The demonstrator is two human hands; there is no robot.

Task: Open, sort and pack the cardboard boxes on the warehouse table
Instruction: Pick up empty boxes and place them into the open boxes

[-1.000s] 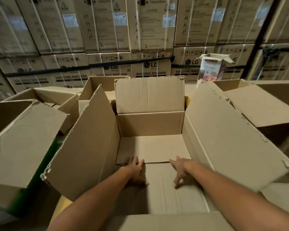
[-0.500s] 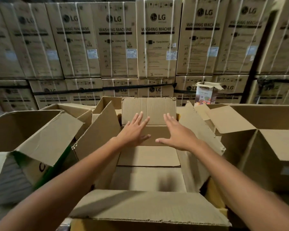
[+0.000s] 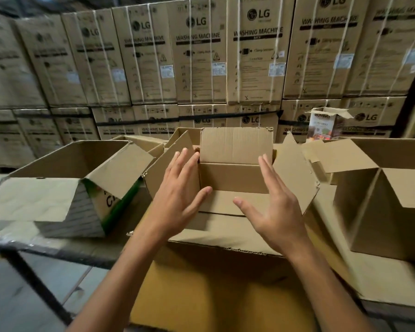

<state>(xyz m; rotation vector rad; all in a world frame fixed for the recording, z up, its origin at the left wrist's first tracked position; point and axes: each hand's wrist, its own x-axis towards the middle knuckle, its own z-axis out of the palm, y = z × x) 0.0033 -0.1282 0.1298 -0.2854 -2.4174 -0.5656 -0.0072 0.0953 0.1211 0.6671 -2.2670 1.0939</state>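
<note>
L hand + R hand: both spread flat, fingers straight, holding nothing, over open plain brown cardboard box, mid-table. Contact w/ side flaps: can't tell. Dark-framed table; wall of stacked LG washing-machine cartons behind. Frame edges blurred, small labels unreadable.

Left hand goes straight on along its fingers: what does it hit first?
Likely the left flap of the middle box, just ahead of the left hand. Depth is unclear, so it may already touch.
</note>
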